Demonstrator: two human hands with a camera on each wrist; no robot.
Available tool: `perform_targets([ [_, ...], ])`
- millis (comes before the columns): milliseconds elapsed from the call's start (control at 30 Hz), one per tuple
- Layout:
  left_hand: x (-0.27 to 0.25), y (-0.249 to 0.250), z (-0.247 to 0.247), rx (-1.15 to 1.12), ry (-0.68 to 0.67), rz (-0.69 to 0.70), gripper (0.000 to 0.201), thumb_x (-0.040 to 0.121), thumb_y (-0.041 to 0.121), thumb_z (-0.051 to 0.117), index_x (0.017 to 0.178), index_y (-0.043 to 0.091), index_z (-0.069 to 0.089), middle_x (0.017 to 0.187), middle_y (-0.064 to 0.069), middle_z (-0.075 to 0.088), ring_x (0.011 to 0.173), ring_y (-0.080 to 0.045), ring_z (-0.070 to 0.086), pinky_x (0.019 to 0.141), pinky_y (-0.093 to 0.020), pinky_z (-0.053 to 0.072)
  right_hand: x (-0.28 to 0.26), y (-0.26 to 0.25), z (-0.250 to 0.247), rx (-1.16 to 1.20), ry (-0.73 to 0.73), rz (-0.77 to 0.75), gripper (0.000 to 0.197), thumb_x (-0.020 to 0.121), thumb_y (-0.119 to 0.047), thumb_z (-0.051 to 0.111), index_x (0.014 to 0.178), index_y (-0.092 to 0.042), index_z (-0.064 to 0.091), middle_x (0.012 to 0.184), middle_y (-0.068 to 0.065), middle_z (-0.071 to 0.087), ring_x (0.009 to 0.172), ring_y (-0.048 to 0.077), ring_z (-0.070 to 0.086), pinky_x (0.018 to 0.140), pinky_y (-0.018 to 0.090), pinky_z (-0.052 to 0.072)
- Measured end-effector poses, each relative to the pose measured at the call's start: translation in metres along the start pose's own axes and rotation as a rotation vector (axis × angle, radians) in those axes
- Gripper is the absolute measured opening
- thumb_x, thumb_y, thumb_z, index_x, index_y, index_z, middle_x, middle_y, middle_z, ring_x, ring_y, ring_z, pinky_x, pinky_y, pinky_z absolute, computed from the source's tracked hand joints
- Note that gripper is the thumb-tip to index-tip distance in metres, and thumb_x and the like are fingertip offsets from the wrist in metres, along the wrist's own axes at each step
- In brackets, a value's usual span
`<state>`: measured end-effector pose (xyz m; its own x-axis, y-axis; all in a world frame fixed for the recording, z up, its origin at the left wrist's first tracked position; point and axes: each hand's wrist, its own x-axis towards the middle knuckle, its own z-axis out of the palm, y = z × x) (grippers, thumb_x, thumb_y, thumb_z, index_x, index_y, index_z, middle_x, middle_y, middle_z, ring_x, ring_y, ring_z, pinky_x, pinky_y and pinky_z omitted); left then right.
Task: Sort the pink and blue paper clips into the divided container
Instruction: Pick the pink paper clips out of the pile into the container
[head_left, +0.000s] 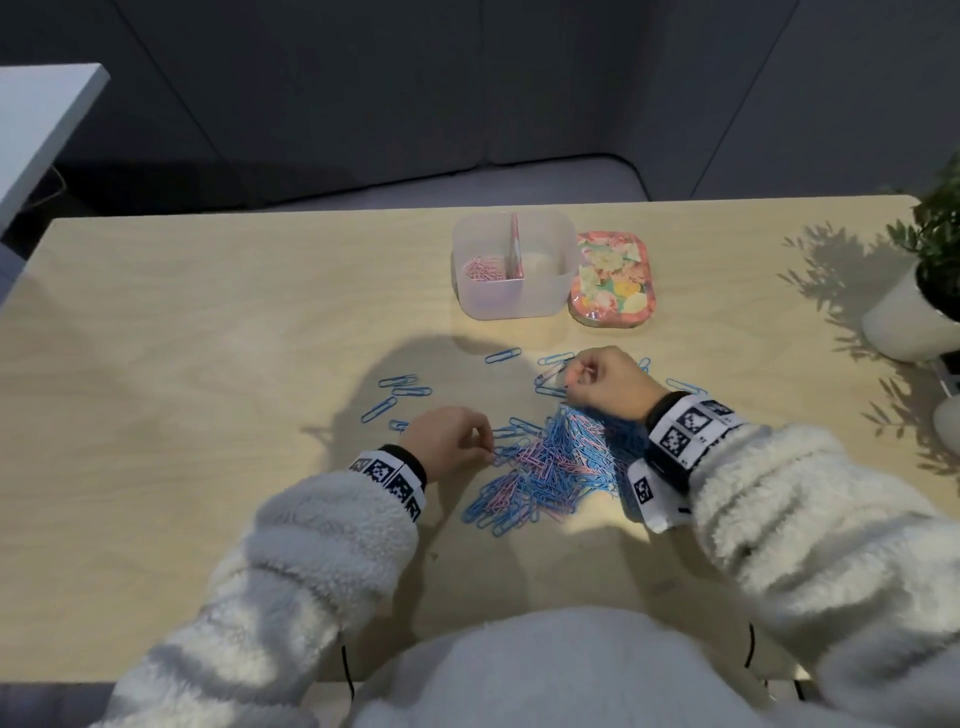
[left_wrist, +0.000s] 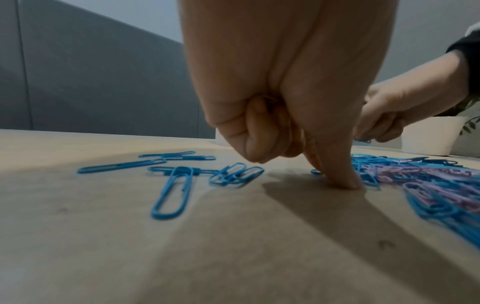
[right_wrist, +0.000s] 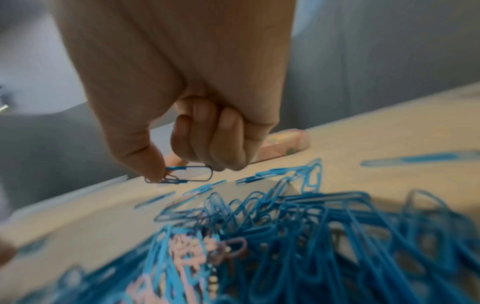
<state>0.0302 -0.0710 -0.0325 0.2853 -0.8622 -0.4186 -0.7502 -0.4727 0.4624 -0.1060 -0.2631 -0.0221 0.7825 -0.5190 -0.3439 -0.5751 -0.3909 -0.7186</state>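
Nearest the person: two arms in fleecy white sleeves (head_left: 332, 525) reach out over a pale wooden table (head_left: 182, 338), tag bands on both wrists.
Main pile: a tangled heap of paper clips (head_left: 545, 462), mostly blue with pink strands through it, lies between the two hands; nearly all of the sorting is still in it.
Left hand: the left hand (head_left: 449, 439) sits at the pile's left edge; in the left wrist view its fingers are curled in and the thumb tip (left_wrist: 342, 181) presses down on the table. Whether anything is tucked in the curl I cannot tell.
Right hand: the right hand (head_left: 605, 382) hovers at the pile's far edge, thumb and fingers pinching a blue clip (right_wrist: 187, 173), possibly more than one.
Loose blue clips: a scatter of blue clips (head_left: 397, 397) lies apart on the table left of the pile, pulled out but not yet boxed, by my reading.
Divided container: the translucent container (head_left: 511, 306) stands beyond the pile; its left compartment holds a small bunch of pink clips (head_left: 483, 269), the right compartment looks empty.
Beside it: a floral tin (head_left: 613, 283) touches or nearly touches its right side.
Far right: a potted plant (head_left: 914, 306).
Progress: early, I judge; blues have yet to go in.
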Motion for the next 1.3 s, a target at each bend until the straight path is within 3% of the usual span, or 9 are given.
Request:
perform_targets([
  [233, 0.003, -0.002, -0.002, -0.003, 0.019, 0.015, 0.019, 0.092, 0.026, 0.05, 0.097, 0.012, 0.062, 0.092, -0.004, 0.063, 0.081, -0.018, 0.054, 0.07, -0.027, 0.04, -0.016, 0.019, -0.012, 0.163, -0.114, 0.093, 0.029, 0.077, 0.007, 0.062, 0.056, -0.011, 0.053, 0.053, 0.004, 0.046, 0.04, 0.003, 0.038, 0.048, 0.019, 0.033],
  [367, 0.011, 0.001, -0.028, -0.12, 0.075, -0.013, 0.02, 0.094, 0.024, 0.045, 0.09, 0.008, 0.056, 0.081, -0.003, 0.056, 0.071, -0.019, 0.049, 0.06, -0.027, 0.035, -0.019, 0.016, -0.015, 0.236, 0.005, 0.121, 0.03, 0.081, 0.003, 0.059, 0.057, -0.015, 0.054, 0.058, 0.004, 0.055, 0.05, 0.008, 0.045, 0.055, 0.021, 0.036],
  [533, 0.048, 0.016, -0.081, -0.088, 0.241, -0.041, 0.019, 0.093, 0.026, 0.044, 0.091, 0.011, 0.056, 0.088, -0.009, 0.062, 0.079, -0.025, 0.056, 0.07, -0.033, 0.044, -0.025, 0.003, -0.025, 0.322, 0.033, 0.133, 0.015, 0.086, -0.001, 0.059, 0.073, -0.008, 0.06, 0.036, -0.014, 0.054, 0.025, 0.001, 0.036, 0.03, 0.008, 0.024],
  [633, 0.081, 0.032, -0.115, -0.078, 0.355, -0.115, 0.021, 0.088, 0.018, 0.043, 0.097, 0.006, 0.057, 0.103, -0.019, 0.064, 0.097, -0.034, 0.059, 0.082, -0.035, 0.046, -0.025, 0.006, -0.025, 0.337, 0.004, 0.155, 0.025, 0.085, -0.004, 0.061, 0.063, -0.014, 0.058, 0.059, 0.0, 0.065, 0.025, 0.002, 0.028, 0.03, 0.011, 0.022],
  [733, 0.108, 0.049, -0.134, -0.049, 0.442, -0.142, 0.024, 0.087, 0.015, 0.043, 0.101, 0.001, 0.057, 0.11, -0.021, 0.064, 0.103, -0.037, 0.058, 0.084, -0.037, 0.046, -0.027, 0.006, -0.022, 0.388, -0.044, 0.189, 0.03, 0.086, -0.003, 0.057, 0.059, -0.013, 0.048, 0.032, -0.011, 0.039, 0.027, 0.001, 0.026, 0.034, 0.01, 0.021],
  [833, 0.128, 0.059, -0.136, 0.019, 0.463, -0.171, 0.027, 0.09, 0.015, 0.04, 0.105, -0.001, 0.057, 0.114, -0.022, 0.061, 0.105, -0.038, 0.057, 0.085, -0.04, 0.046, -0.029, 0.004, -0.02, 0.451, -0.03, 0.167, 0.025, 0.084, 0.003, 0.053, 0.064, -0.008, 0.044, 0.033, -0.013, 0.034, 0.029, 0.003, 0.027, 0.036, 0.01, 0.022],
  [1033, 0.137, 0.051, -0.127, 0.194, 0.282, -0.185, 0.031, 0.093, 0.015, 0.042, 0.116, -0.001, 0.055, 0.122, -0.022, 0.057, 0.111, -0.038, 0.055, 0.091, -0.04, 0.045, -0.03, 0.007, -0.017, 0.454, -0.009, 0.171, 0.039, 0.079, 0.006, 0.051, 0.047, -0.015, 0.052, 0.063, 0.016, 0.047, 0.033, 0.006, 0.029, 0.038, 0.014, 0.025],
  [1167, 0.124, 0.044, -0.127, 0.085, 0.372, -0.12, 0.032, 0.09, 0.009, 0.039, 0.118, 0.003, 0.053, 0.121, -0.02, 0.058, 0.112, -0.036, 0.054, 0.095, -0.041, 0.044, -0.029, 0.013, -0.013, 0.537, -0.054, 0.176, 0.031, 0.081, 0.011, 0.055, 0.059, -0.011, 0.052, 0.037, -0.002, 0.043, 0.031, 0.006, 0.03, 0.038, 0.015, 0.026],
  [1300, 0.097, 0.051, -0.101, 0.031, 0.617, 0.145, 0.028, 0.08, 0.012, 0.039, 0.092, 0.005, 0.063, 0.099, -0.017, 0.063, 0.097, -0.034, 0.057, 0.082, -0.044, 0.048, -0.029, 0.019, -0.011, 0.58, -0.011, 0.192, 0.025, 0.078, 0.013, 0.062, 0.072, -0.009, 0.052, 0.042, -0.004, 0.05, 0.029, 0.003, 0.037, 0.034, 0.013, 0.031],
])
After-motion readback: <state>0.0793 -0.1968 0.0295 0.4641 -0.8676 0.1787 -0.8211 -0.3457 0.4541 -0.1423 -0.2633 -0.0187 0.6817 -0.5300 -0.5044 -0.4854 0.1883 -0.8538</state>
